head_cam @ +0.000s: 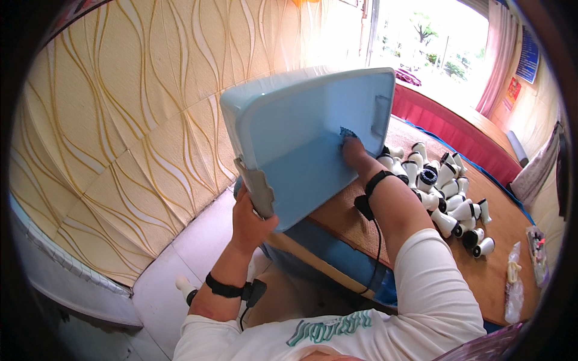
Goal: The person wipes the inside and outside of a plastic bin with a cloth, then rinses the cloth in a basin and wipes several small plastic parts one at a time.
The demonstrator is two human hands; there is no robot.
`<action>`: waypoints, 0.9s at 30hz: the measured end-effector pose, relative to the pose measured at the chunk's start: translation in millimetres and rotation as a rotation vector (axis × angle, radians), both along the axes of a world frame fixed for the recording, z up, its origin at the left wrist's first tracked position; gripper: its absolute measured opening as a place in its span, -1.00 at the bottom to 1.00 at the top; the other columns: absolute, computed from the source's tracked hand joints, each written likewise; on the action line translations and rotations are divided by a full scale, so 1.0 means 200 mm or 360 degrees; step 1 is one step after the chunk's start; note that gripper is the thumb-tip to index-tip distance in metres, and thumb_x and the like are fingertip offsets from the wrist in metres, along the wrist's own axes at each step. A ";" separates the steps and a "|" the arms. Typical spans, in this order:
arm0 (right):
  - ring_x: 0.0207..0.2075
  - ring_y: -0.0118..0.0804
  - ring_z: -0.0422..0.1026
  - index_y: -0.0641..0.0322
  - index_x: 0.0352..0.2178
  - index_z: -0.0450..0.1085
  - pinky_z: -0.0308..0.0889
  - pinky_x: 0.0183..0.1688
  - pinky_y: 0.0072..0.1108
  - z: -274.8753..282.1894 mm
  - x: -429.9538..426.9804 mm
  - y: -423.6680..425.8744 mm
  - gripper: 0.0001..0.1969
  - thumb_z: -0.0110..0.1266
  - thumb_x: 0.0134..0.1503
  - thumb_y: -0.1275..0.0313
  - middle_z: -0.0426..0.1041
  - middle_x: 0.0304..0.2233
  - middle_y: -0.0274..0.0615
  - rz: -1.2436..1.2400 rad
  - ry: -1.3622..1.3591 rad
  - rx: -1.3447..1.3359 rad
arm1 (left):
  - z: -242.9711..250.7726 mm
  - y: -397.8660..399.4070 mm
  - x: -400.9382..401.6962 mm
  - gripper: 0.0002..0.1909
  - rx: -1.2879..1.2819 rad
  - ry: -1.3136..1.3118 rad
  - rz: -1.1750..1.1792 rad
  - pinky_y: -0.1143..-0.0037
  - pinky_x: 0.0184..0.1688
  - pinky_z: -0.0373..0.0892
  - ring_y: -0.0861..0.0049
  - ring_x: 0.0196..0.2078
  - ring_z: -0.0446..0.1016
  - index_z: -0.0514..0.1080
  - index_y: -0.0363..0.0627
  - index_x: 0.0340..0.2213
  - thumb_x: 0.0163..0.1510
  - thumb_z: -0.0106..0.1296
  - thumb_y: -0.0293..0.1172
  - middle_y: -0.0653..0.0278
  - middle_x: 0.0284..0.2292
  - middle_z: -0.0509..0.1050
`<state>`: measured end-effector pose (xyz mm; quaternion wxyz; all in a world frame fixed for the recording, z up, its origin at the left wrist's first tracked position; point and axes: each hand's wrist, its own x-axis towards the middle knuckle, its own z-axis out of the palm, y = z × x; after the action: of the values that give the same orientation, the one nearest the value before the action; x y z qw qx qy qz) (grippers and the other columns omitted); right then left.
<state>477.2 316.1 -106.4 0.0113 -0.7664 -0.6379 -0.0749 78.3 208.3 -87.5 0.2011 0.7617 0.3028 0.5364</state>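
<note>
A large light-blue plastic storage box (289, 180) is tilted on its side, its inside facing me. My left hand (254, 221) grips its lower left rim beside a grey plastic latch (257, 187). My right hand (354, 151) is inside the box, closed around a dark teal cloth or scrubber (347, 132) near the inner wall. Several white fan-like or handheld devices with black ends (447, 173) lie heaped on the brown-topped table to the right of the box. Both forearms wear black straps with small cabled devices.
The brown table (487, 280) holds a clear plastic bag (514, 289) and a packet of small items (538, 257) at its right edge. A patterned wall (135, 135) stands at the left. One white item (184, 286) lies on the tiled floor. A red-draped ledge (451, 126) runs below the window.
</note>
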 end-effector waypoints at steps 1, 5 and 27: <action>-0.04 -0.07 0.36 0.22 -0.11 0.41 0.27 0.01 -0.28 0.02 0.05 0.12 -0.69 -0.08 0.17 0.32 0.41 -0.11 -0.01 -0.0039 0.0536 0.0286 | 0.00 0.01 0.02 -0.52 0.0146 0.0051 0.0029 0.40 -0.17 0.40 0.20 -0.22 0.47 0.37 -0.29 -0.21 -0.30 0.14 -0.52 0.07 -0.30 0.41; -0.47 -0.37 0.34 0.14 -0.13 0.40 0.29 -0.42 -0.52 0.13 0.23 0.43 -0.75 -0.07 0.19 0.34 0.39 -0.43 -0.31 -0.0160 0.2645 0.1454 | 0.06 0.00 0.10 -0.61 -0.0016 0.0146 -0.0084 0.37 -0.20 0.42 0.15 -0.22 0.49 0.41 -0.31 -0.33 -0.33 0.15 -0.50 0.04 -0.29 0.42; 0.11 0.08 0.22 0.20 -0.09 0.38 0.15 0.17 -0.19 0.23 -0.42 0.00 -0.62 0.07 0.05 0.30 0.36 -0.02 -0.07 0.0466 0.0068 -0.0331 | 0.07 -0.01 0.01 -0.47 -0.0241 0.0086 -0.0125 0.32 0.05 0.37 -0.02 0.17 0.27 0.45 -0.32 -0.18 -0.31 0.19 -0.47 -0.29 0.11 0.25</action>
<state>393.5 316.6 -59.6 -0.0437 -0.6637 -0.7466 0.0104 79.5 205.6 -73.2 0.2708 0.7698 0.3177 0.4828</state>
